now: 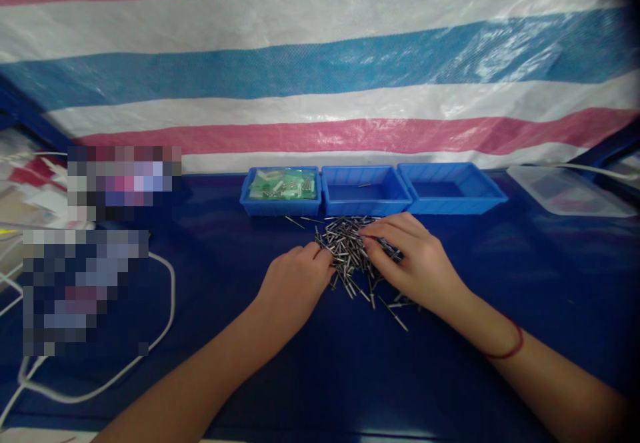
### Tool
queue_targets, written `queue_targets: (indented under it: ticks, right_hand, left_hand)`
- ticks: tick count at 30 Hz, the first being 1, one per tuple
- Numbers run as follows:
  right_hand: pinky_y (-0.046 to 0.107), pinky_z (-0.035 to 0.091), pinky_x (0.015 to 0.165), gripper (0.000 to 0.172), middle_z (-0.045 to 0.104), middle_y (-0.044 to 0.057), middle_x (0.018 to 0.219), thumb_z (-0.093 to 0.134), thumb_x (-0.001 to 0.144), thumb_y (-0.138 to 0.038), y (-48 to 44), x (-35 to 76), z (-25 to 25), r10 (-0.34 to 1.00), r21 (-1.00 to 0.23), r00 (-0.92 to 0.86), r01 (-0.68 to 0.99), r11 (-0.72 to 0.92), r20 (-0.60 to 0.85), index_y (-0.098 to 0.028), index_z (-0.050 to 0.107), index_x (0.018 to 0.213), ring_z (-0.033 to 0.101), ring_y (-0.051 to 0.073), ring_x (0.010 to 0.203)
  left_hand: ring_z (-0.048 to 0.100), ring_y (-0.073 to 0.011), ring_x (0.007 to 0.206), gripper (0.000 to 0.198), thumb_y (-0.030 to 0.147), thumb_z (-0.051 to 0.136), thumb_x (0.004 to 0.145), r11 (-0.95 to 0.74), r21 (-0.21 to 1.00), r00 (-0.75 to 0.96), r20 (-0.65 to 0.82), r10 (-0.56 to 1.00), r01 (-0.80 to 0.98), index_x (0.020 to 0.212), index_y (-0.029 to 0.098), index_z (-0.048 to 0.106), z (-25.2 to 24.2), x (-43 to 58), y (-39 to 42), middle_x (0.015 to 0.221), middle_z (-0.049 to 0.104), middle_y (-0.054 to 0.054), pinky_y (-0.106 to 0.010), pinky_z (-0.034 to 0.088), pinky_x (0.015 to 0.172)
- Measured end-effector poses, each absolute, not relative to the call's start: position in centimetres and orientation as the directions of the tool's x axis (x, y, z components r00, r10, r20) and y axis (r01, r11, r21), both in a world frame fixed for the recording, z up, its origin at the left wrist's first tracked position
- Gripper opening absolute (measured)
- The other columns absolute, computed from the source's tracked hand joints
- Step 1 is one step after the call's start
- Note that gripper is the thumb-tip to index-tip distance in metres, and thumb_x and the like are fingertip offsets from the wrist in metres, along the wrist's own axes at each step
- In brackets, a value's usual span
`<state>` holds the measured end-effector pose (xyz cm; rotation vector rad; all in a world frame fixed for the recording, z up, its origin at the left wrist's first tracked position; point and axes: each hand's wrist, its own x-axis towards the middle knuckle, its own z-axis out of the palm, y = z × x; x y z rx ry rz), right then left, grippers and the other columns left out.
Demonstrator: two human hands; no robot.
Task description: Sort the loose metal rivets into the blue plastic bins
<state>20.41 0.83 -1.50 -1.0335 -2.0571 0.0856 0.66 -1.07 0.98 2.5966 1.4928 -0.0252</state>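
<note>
A loose pile of metal blind rivets [350,249] lies on the dark blue table, thin pins pointing every way. At its left edge is my left hand [297,276], fingers curled down and closed against the rivets; whatever is between the fingertips is hidden. My right hand [413,253] reaches over the pile's right side. Its thumb and index finger pinch together at a rivet near the top of the heap, and the palm covers part of the pile. A few rivets lie apart, one of them a long-pinned rivet [395,315] in front.
Behind the pile stand three blue bins: a left bin [280,209] with green-tinted bags of small parts, a middle bin [367,204] with a rivet inside, and a right bin [453,204]. A clear plastic lid [565,193] lies at right. A white cable [173,296] loops at left.
</note>
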Motion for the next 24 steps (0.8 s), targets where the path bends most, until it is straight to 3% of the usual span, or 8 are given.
queue_targets:
  ticks: [15, 24]
  right_hand:
    - [0.039, 0.051, 0.079, 0.012, 0.069, 0.008, 0.09, 0.057, 0.086, -0.017, 0.7, 20.4, -1.4, 0.713, -0.405, -0.331, 0.644, 0.65, 0.618, -0.019, 0.068, 0.092, 0.062, 0.022, 0.086]
    - [0.04, 0.051, 0.08, 0.015, 0.069, 0.008, 0.09, 0.055, 0.087, -0.019, 0.8, 20.5, -1.3, 0.719, -0.409, -0.334, 0.644, 0.646, 0.61, -0.02, 0.068, 0.092, 0.063, 0.022, 0.086]
  left_hand:
    - [0.066, -0.0216, 0.082, 0.019, 0.025, 0.044, 0.096, -0.513, 0.069, 0.517, -0.087, 0.851, 0.856, 0.102, 0.019, 0.061, 1.0, 0.2, -0.9, 0.095, 0.065, -0.005, -0.033, 0.053, 0.071]
    - [0.065, -0.0185, 0.09, 0.021, 0.023, 0.044, 0.096, -0.535, 0.238, 0.566, -0.085, 0.82, 0.811, 0.104, 0.02, 0.064, 2.4, -1.9, 0.3, 0.097, 0.066, -0.004, -0.03, 0.049, 0.083]
